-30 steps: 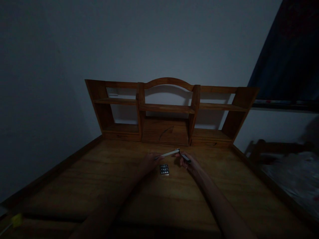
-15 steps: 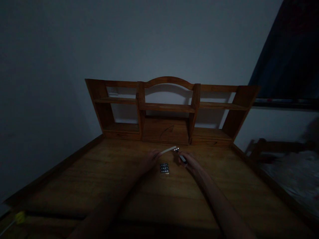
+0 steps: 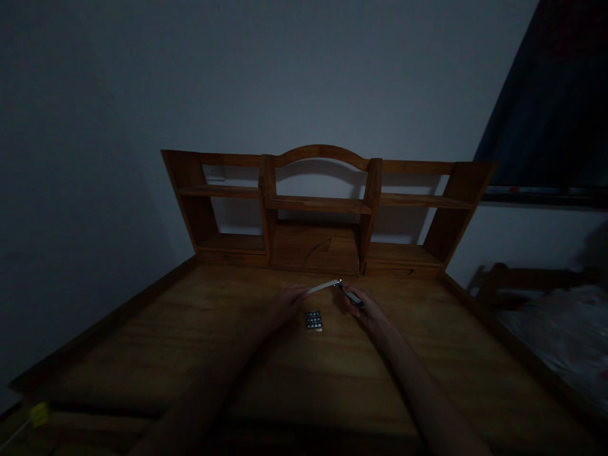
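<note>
now the right hand (image 3: 365, 306) pinches its tool (image 3: 354, 299) flatter, so its head (image 3: 337, 284) reaches the two-o'clock tip of the strip (image 3: 322, 287) the left hand (image 3: 287, 300) pinches.

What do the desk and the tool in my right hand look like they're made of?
Desk: wood, perhaps clear-varnished; brown grain shows on top. Tool in your right hand: head seemingly polished metal, from its bright glint; dark-and-pale handle maybe plastic, too dim to tell.
</note>
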A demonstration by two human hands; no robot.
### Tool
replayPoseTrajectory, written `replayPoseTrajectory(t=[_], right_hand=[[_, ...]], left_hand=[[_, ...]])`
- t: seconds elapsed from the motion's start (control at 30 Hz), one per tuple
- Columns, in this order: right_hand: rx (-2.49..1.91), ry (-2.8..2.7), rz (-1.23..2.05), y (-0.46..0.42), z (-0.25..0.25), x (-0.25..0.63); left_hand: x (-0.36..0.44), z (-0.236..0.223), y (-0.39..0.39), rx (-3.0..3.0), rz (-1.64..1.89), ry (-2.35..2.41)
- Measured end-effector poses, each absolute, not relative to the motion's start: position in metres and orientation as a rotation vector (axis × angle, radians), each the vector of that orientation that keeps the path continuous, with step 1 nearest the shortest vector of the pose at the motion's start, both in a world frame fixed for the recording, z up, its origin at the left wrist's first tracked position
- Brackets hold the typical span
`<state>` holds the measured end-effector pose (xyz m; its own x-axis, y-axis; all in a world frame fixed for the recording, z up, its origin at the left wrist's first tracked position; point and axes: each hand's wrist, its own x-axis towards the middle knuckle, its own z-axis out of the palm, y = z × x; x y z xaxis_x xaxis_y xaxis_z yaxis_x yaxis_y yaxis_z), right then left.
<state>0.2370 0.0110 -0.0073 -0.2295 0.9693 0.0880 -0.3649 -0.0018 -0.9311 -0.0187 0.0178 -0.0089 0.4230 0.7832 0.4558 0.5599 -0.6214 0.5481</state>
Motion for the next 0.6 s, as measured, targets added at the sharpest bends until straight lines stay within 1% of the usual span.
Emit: replayPoseTrajectory(t=[0.33,0.6], right_hand=[[-0.778,-1.215,1.551,0.0109,-0.0126,0.2361],[-0.780,-1.193,1.561,0.0102,-0.0149,0.2368]], left_hand=[[-0.0183,-0.0102,0.0178,2.377,0.974,1.173],[-0.0185,-0.0095,0.0171,2.400,0.923,1.209]])
